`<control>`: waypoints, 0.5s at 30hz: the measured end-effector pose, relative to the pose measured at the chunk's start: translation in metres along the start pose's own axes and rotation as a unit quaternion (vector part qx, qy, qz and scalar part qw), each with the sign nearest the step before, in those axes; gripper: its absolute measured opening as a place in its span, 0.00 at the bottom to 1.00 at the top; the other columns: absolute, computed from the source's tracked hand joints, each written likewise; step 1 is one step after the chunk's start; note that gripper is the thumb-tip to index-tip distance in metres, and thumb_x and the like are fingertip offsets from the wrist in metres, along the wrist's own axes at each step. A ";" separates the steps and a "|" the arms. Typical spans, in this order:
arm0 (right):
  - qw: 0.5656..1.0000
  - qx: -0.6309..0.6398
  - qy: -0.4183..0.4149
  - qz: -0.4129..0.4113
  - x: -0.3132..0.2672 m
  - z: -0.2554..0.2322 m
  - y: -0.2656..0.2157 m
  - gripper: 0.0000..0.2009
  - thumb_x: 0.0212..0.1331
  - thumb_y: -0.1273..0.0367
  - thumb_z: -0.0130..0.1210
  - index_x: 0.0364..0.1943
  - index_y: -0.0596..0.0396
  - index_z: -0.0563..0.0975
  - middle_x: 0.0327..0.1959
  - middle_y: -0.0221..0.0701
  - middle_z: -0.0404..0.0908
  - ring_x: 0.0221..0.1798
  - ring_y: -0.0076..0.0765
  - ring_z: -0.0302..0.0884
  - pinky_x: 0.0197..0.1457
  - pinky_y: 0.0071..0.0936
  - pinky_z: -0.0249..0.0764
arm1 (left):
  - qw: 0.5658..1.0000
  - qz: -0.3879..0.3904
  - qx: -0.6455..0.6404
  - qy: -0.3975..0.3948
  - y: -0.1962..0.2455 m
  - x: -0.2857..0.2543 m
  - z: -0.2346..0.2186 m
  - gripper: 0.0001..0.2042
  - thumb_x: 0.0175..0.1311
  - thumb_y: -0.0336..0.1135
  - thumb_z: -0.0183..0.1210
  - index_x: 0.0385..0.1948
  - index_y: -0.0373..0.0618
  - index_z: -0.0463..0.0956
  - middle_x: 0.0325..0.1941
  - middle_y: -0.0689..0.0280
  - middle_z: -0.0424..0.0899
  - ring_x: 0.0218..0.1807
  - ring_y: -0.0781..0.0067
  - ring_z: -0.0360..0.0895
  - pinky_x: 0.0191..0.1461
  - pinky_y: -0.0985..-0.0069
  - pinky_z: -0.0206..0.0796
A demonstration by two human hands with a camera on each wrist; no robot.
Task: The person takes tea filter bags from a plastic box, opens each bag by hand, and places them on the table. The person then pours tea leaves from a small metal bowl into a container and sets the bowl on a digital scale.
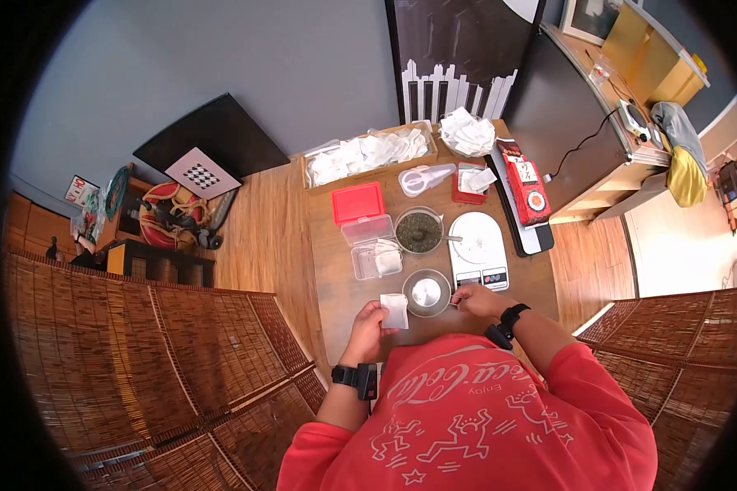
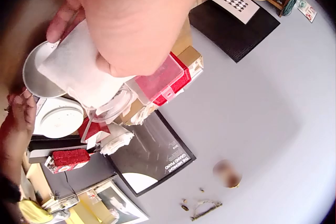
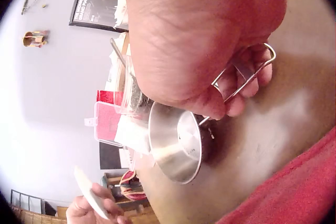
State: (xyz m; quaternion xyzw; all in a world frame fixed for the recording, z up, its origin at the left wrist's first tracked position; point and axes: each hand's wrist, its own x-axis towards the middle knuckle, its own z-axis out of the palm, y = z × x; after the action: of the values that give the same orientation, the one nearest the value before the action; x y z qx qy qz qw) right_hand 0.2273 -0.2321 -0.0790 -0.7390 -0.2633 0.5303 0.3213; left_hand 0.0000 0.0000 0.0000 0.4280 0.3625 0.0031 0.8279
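My left hand [image 1: 368,321] pinches a white, flat pouch that looks like an empty tea bag [image 1: 395,312], with the thumb across its face. Just right of the pouch is a shiny metal cup [image 1: 427,292], wide at the rim. My right hand [image 1: 477,300] grips the cup's wire handle [image 3: 270,50], fingers curled round it. A few dark specks show inside the cup in the right wrist view. Behind the cup stands a clear bowl of dried green leaves [image 1: 418,230] with a spoon handle [image 1: 454,238] sticking out over its edge.
A white kitchen scale [image 1: 478,245] stands right of the bowl. To the left lies an open clear box with a red lid [image 1: 358,204], pouches inside. A long tray [image 1: 309,181] of white pouches, scissors [image 1: 425,179], a red tin [image 1: 470,196] and a red packet [image 1: 530,192] are farther back.
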 end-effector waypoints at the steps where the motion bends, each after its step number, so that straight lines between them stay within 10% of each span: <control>1: 1.000 0.000 0.000 0.000 0.001 0.001 0.000 0.12 0.49 0.71 0.58 0.40 0.55 0.82 0.37 0.32 0.83 0.43 0.30 0.78 0.48 0.28 0.72 | 1.000 -0.018 0.000 0.016 0.000 0.000 0.001 0.10 0.70 0.33 0.49 0.49 0.44 0.71 0.49 0.62 0.82 0.47 0.68 0.82 0.46 0.71 0.77; 13: 0.975 -0.161 0.137 -0.070 -0.028 -0.002 -0.064 0.15 0.60 0.58 0.58 0.38 0.57 0.81 0.34 0.29 0.84 0.35 0.27 0.79 0.42 0.29 0.76 | 0.983 -0.138 -0.105 -0.055 -0.011 0.020 0.026 0.12 0.74 0.34 0.46 0.52 0.39 0.69 0.49 0.55 0.81 0.51 0.59 0.82 0.49 0.66 0.78; 15: 1.000 -0.024 0.001 -0.008 -0.022 0.002 -0.073 0.19 0.64 0.53 0.57 0.38 0.57 0.81 0.30 0.28 0.82 0.31 0.26 0.78 0.38 0.26 0.75 | 0.981 -0.151 -0.103 -0.067 -0.019 0.027 0.030 0.13 0.74 0.34 0.45 0.53 0.38 0.69 0.50 0.55 0.81 0.51 0.59 0.82 0.51 0.65 0.77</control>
State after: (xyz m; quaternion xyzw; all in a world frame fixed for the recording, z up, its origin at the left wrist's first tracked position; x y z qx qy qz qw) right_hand 0.2153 -0.2003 -0.0108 -0.7450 -0.2813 0.5208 0.3077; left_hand 0.0325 -0.0245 -0.0182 0.2799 0.3644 -0.1133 0.8809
